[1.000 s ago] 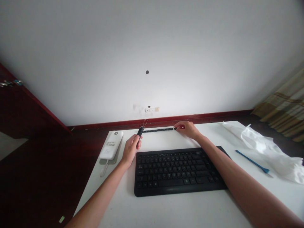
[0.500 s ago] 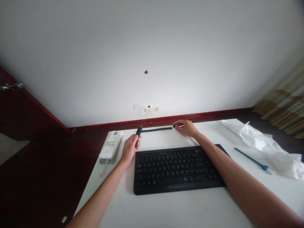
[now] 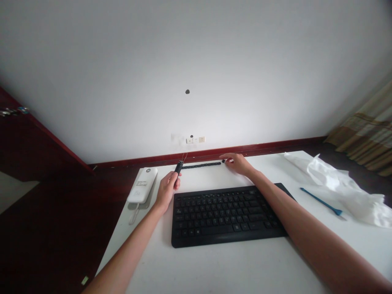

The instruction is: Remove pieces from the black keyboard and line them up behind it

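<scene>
My left hand [image 3: 167,188] grips a small black keycap puller [image 3: 178,167] with its wire loop pointing up, just left of the keyboard's top corner. A line of black keycaps [image 3: 202,164] lies along the far edge of the white table [image 3: 214,269]. My right hand [image 3: 237,162] reaches over the black keyboard [image 3: 226,214] to the right end of that line. Its fingertips pinch one small black keycap [image 3: 223,161], a little apart from the row.
A white power bank [image 3: 142,185] with a cable lies left of my left hand. At the right lie a blue plastic pry tool [image 3: 320,201] and a crumpled white plastic bag [image 3: 343,188]. The table's left edge drops to a dark floor.
The view has shifted slightly, so everything sits a little higher in the frame. My right hand has edged left toward the end of the keycap row. My left hand keeps its hold on the puller.
</scene>
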Available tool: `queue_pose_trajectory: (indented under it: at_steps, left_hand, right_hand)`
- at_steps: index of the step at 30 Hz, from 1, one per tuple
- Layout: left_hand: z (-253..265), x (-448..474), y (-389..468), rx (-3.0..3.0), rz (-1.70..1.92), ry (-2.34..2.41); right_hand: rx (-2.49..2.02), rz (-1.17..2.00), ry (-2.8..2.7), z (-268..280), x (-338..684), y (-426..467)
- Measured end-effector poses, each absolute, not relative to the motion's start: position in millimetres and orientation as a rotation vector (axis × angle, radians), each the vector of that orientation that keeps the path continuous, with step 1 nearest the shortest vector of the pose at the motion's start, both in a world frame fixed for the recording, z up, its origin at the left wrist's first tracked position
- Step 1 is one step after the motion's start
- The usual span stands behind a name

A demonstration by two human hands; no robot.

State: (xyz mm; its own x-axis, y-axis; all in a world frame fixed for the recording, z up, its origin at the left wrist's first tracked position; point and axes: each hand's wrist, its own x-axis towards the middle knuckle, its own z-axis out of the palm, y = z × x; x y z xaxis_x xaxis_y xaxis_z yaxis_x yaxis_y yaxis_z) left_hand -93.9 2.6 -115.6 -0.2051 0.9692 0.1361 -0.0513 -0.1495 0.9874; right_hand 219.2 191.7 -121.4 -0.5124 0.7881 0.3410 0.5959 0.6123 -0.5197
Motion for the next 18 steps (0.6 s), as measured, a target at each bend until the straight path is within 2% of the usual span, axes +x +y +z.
queue_pose_trajectory:
  at_steps: [18]
  left_hand:
    - [-111.0, -92.1, 2.0, 1.164, 1.483, 1.245]
  right_hand:
    - [-1.138, 0.533, -2.242, -124.6, 218.2, 194.1]
